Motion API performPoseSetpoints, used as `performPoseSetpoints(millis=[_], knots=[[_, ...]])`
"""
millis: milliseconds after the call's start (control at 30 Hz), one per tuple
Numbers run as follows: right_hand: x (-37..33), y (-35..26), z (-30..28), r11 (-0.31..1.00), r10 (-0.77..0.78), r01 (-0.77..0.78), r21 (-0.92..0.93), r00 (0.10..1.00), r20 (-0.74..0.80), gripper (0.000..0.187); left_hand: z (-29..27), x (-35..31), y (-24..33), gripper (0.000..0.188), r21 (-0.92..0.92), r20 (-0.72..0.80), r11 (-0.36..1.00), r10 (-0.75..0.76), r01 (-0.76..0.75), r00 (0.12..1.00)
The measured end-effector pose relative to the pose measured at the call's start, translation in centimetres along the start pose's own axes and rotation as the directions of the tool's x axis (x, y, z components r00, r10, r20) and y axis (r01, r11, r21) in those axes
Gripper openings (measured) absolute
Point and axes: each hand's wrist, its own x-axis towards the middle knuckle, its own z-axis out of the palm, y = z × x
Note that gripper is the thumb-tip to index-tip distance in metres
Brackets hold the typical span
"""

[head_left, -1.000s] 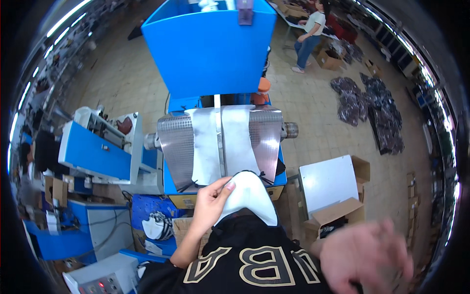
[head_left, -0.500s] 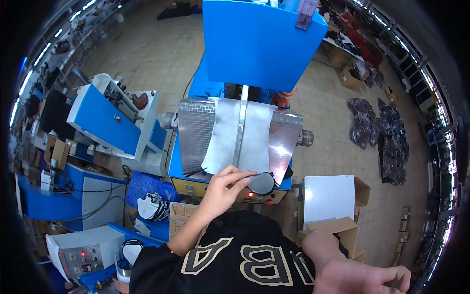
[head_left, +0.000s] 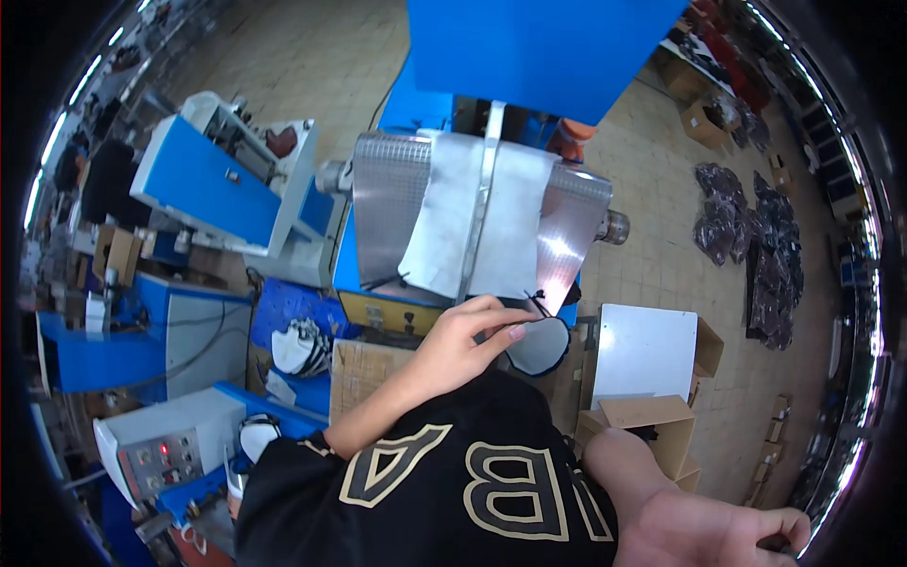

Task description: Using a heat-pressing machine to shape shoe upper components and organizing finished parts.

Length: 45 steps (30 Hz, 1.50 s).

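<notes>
My left hand (head_left: 470,342) pinches a small rounded grey-white piece with a black edge (head_left: 539,346) between thumb and fingers. It hangs in front of the blue machine (head_left: 529,42), just below the front of its metal plates. The piece's exact kind is unclear. Over the quilted metal plates (head_left: 389,198) lies a white cloth (head_left: 444,213), with a metal bar (head_left: 485,180) running down its middle. Thin black ties show at the cloth's lower left and by the held piece. At the lower right my right hand (head_left: 704,529) is turned palm up, fingers apart, partly cut off by the frame.
White-and-black pieces (head_left: 300,350) lie stacked on a blue surface to the left. A second blue-and-white machine (head_left: 222,184) stands farther left, above a control box (head_left: 161,458). To the right are a white panel (head_left: 644,352), an open carton (head_left: 652,416) and dark plastic-wrapped bundles (head_left: 723,213).
The view has shifted, so the machine sits higher. My left hand and the held piece are closer to my body, and the piece has turned to show more of its pale face.
</notes>
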Motion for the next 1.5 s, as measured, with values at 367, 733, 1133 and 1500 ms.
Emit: performPoseSetpoints(millis=[367,733,1133,1500], knots=[[-2.5,-0.6,0.9,0.956,0.268,-0.28,0.086,0.955,0.125,0.044,1.8,-0.5,-1.2,0.024,-0.07,0.068,0.996,0.055,-0.05,0.996],[-10.9,-0.8,-10.0,0.317,0.849,-0.884,-0.344,0.102,0.518,0.038,-0.8,-4.5,-1.4,0.023,-0.293,0.052,0.955,-0.03,0.044,0.998],[-13.9,-2.3,-7.2,-0.067,0.627,-0.599,-0.798,-0.647,0.433,0.019,-5.4,-12.2,-14.5,0.029,-0.549,-0.217,0.77,-0.507,0.326,0.834],[-14.9,-1.7,-7.1,0.042,0.585,-0.643,-0.765,-0.605,0.541,0.024,-9.8,-27.4,-45.1,0.041,-0.173,-0.643,0.396,-0.739,0.902,0.201]])
